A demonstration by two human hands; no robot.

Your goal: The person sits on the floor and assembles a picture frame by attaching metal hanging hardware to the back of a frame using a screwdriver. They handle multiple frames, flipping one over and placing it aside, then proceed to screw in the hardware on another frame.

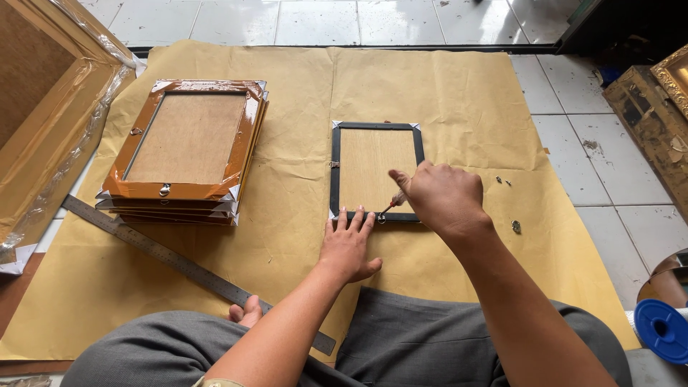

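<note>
A small black picture frame [335, 166] lies face down on brown paper, its tan backing board up. My left hand [349, 246] rests flat with fingers spread, pressing the frame's near edge. My right hand [442, 196] is closed around a small screwdriver [392, 205] with a reddish handle. Its tip points down at a small metal hanger fitting [380, 217] on the frame's near rail.
A stack of orange-brown frames [185, 145] lies to the left, a large wrapped gold frame [50, 107] beyond it. A steel ruler [172, 259] lies diagonally by my knee. Small screws and fittings [510, 215] sit right of the frame. A blue spool [663, 328] is at lower right.
</note>
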